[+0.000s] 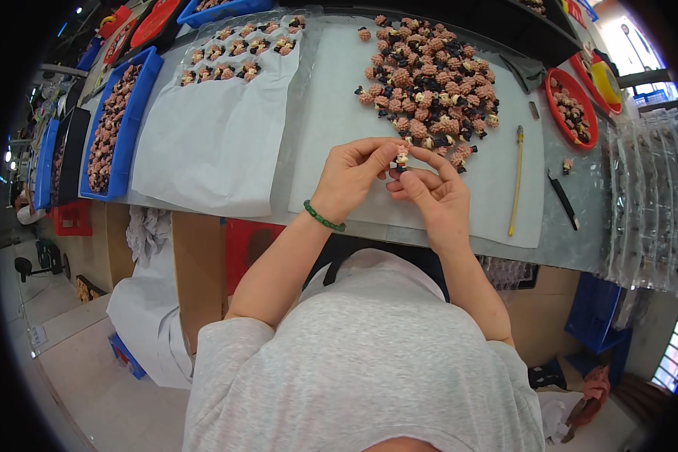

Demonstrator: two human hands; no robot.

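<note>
A: Head view. Both hands are raised over the white paper sheet (497, 203) at the near edge of the worktable (580, 241). The left hand (350, 177) and the right hand (433, 197) meet on one small figurine (402, 157), pinkish with a pale and dark part.

B: Grip?

A: Left hand curled, thumb and forefinger pinched on the piece. Right hand likewise closed, fingertips on the same piece from the other side. Neither palm lies open. A green bead bracelet (323, 218) sits on the left wrist.

B: Where is the piece relative to the stock?

A: Held in the air just in front of the big loose pile of figurines (429, 75), near its closest edge, not touching it.

B: Progress?

A: As a judgement: early to middle. On the far left a clear blister tray (241, 53) on a second white sheet (211, 143) holds about two rows of figurines set in pockets. That looks like the finished share. The pile is much larger, so most seems left to handle.

B: Other items?

A: A yellow rod-like tool (516, 181) lies on the paper right of the hands, a dark blade-like tool (563, 200) beyond it. A red bowl (572, 109) with more pieces sits far right, a blue bin (117, 124) full of them far left. Clear packaging strips (652, 203) run along the right edge.
</note>
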